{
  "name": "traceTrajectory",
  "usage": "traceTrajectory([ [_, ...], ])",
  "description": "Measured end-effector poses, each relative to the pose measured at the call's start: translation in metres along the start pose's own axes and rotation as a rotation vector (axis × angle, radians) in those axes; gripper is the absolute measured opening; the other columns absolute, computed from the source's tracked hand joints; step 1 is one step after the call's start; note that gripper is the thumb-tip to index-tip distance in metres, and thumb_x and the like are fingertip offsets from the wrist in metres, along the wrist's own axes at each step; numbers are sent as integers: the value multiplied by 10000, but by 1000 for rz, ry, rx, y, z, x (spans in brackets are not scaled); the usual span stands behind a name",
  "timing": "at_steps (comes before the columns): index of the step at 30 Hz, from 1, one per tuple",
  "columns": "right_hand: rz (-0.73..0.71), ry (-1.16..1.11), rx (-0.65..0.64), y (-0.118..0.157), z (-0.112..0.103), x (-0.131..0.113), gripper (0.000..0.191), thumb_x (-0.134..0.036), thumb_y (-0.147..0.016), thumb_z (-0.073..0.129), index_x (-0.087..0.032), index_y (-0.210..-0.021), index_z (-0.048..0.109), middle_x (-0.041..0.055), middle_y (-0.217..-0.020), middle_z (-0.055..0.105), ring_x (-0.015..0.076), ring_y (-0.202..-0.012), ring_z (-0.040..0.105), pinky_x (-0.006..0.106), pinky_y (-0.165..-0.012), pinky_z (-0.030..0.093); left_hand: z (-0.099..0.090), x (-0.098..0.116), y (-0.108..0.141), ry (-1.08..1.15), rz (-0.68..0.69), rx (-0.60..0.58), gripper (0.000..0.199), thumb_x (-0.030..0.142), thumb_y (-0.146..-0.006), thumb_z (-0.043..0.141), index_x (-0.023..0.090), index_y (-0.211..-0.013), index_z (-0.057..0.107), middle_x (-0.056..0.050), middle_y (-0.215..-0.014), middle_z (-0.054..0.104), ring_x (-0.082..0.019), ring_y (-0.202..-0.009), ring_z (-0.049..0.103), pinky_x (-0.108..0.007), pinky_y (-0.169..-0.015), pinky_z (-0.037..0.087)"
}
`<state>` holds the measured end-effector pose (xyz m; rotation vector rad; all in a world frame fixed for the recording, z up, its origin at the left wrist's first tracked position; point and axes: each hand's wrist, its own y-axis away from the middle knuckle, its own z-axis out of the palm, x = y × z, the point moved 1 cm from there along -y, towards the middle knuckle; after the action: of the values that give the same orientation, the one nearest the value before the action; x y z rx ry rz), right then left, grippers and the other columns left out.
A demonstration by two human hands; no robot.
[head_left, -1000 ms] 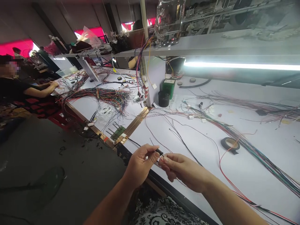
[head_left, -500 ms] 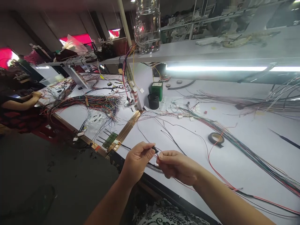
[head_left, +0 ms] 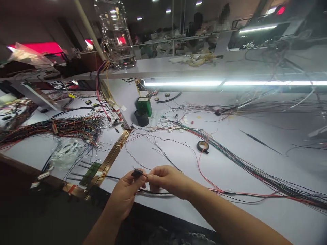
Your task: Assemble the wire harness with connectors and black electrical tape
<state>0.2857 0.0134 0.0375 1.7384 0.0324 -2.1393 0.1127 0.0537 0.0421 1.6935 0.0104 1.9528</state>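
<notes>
The left hand is closed in a pinch, thumb and fingers gripping a small black connector near the fingertips. At its 3 o'clock, close by, the right hand is also closed, thumb and forefinger pinching a thin dark wire at the connector's near end; its other fingers are curled under, and what they may hold cannot be told. Taking the two hands as the dial's centre, with 12 pointing away from the person, a green board with dark prongs lies at 9 o'clock, at the edge of the white bench. A clear plastic bag sits at 10, and beyond it, between 10 and 11, spreads a thick heap of coloured wires. At 12 stands a black cup, right in front of a green box. A roll of black tape lies at 2, beside a long wire bundle that slants from 1 o'clock down to 3. Past the bundle, between 2 and 3, is a slim dark tool. Farthest out, near 12, a clear jug stands on the shelf above a bright light strip.
</notes>
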Motion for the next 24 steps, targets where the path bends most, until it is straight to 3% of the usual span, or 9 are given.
traceTrajectory([
  [3,-202,686,316,20,-50,4,208,-338,-871,544,-218,-1009,643,30,-976,665,150,-882,584,280,-779,442,-9,2,-6,-5,-5,94,294,354,-623,830,147,-801,721,-31,-757,639,-124,-682,544,-242,-670,455],
  [5,-179,1128,570,42,-99,12,203,-294,-904,474,-232,-978,652,20,-956,669,150,-891,586,282,-812,439,-15,2,-10,-11,-8,131,321,362,-617,833,136,-818,724,-36,-756,649,-122,-674,551,-242,-669,467],
  [6,-137,1191,653,54,-125,17,230,-257,-908,445,-214,-991,655,48,-974,667,175,-920,580,315,-826,433,-18,2,-11,-13,-8,134,323,360,-622,831,132,-824,724,-40,-766,653,-122,-676,555,-242,-667,473],
  [9,-50,1295,753,81,-190,27,296,-198,-893,404,-209,-996,681,100,-941,659,244,-929,559,380,-774,423,-20,1,-14,-5,-15,132,311,354,-637,822,129,-826,721,-50,-790,664,-133,-708,576,-243,-675,491],
  [11,-42,1389,677,89,-215,30,320,-174,-866,432,-248,-1047,686,90,-934,657,247,-909,557,361,-729,420,-18,3,-15,17,-15,137,302,349,-632,825,133,-814,719,-46,-789,667,-136,-726,589,-244,-694,501],
  [15,-92,1519,506,89,-229,36,317,-191,-873,456,-265,-1096,669,88,-1001,651,244,-943,562,350,-762,420,-11,7,-13,55,8,132,283,330,-627,831,136,-799,718,-26,-787,664,-126,-735,602,-247,-734,508],
  [19,-103,1535,451,102,-230,39,256,-287,-897,473,-268,-1065,665,88,-1050,640,248,-963,569,354,-772,429,-8,10,-10,66,40,119,252,319,-657,814,140,-808,721,-18,-793,661,-124,-745,612,-260,-764,513],
  [24,140,1377,519,136,-232,24,187,-388,-858,549,-314,-946,696,74,-998,659,223,-798,619,329,-641,415,-7,10,-10,62,20,84,246,324,-668,810,127,-782,715,-26,-771,659,-129,-754,623,-267,-775,525],
])
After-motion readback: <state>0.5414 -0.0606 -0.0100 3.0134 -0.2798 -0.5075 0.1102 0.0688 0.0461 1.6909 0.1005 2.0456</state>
